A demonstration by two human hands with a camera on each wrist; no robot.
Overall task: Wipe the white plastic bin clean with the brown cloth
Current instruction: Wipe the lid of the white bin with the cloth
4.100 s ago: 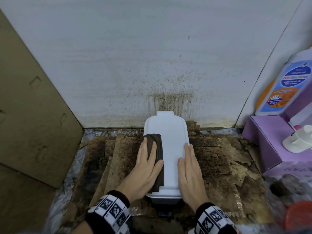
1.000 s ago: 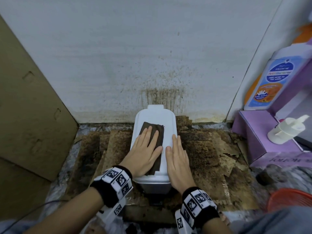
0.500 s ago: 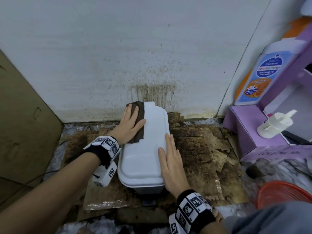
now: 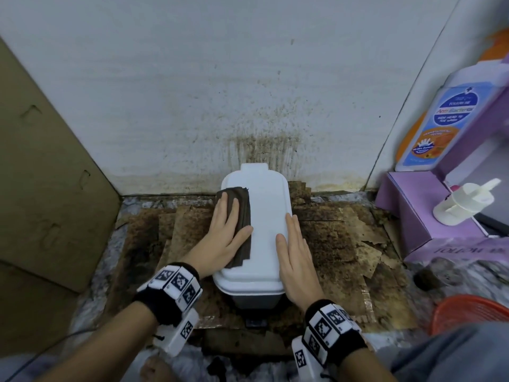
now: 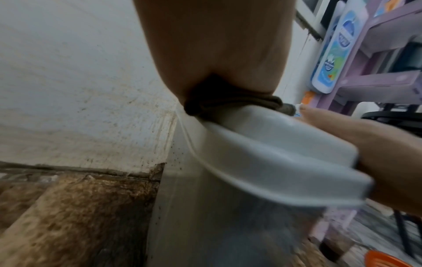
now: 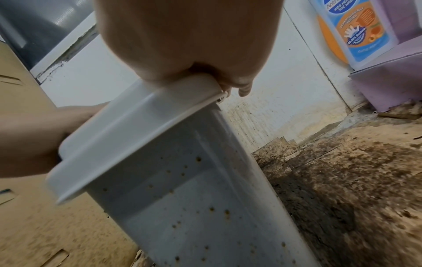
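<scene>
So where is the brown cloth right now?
In the head view, the brown cloth lies on the bin lid's left half, pressed flat under the left hand.

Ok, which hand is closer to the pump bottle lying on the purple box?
Right. The right hand rests on the bin lid's near edge, toward the pump bottle; the left hand presses the brown cloth on the far side.

The white plastic bin had a smooth, faintly glossy lid; its grey side looked matt and speckled with brown spots. The brown cloth was soft, matt fabric. Stained, peeling cardboard lay rough beneath, against a matt, spattered wall.
</scene>
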